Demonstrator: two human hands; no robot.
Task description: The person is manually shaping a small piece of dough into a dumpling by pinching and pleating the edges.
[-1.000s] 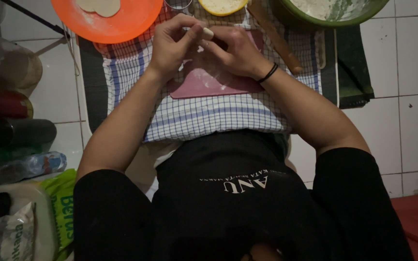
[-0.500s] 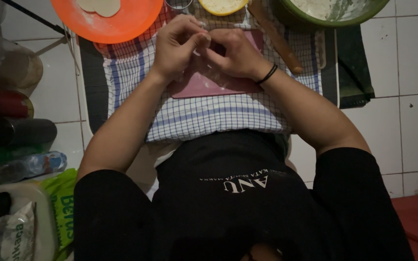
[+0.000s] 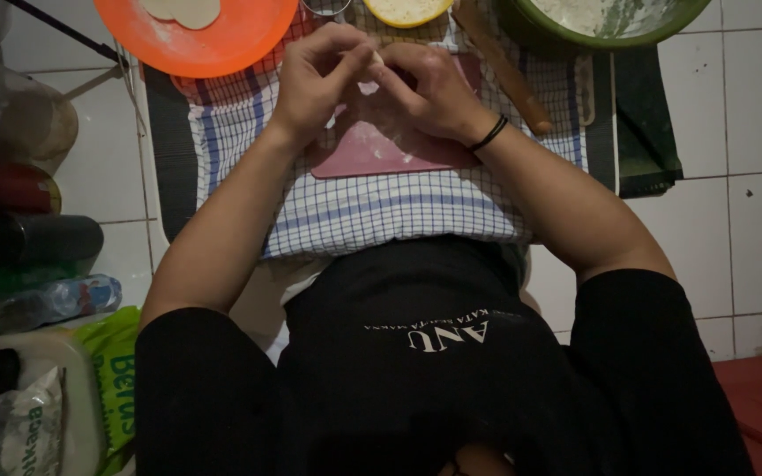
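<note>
My left hand (image 3: 317, 79) and my right hand (image 3: 429, 88) meet above a pink cutting board (image 3: 372, 152). Together they pinch a small pale piece of dough (image 3: 373, 63) between the fingertips. The fingers hide most of the dough. The board lies on a blue-and-white checked cloth (image 3: 381, 207) spread in front of me. A black band circles my right wrist.
An orange plate (image 3: 213, 40) with flat dough rounds sits at the far left. A green bowl of flour (image 3: 606, 19), a wooden rolling pin (image 3: 504, 70) and a yellow dish (image 3: 407, 11) lie beyond the board. Bottles (image 3: 37, 304) and bags crowd the left side on the white tiled floor.
Both hands have shifted slightly and kept working the dough between the fingertips, over the same spot on the board.
</note>
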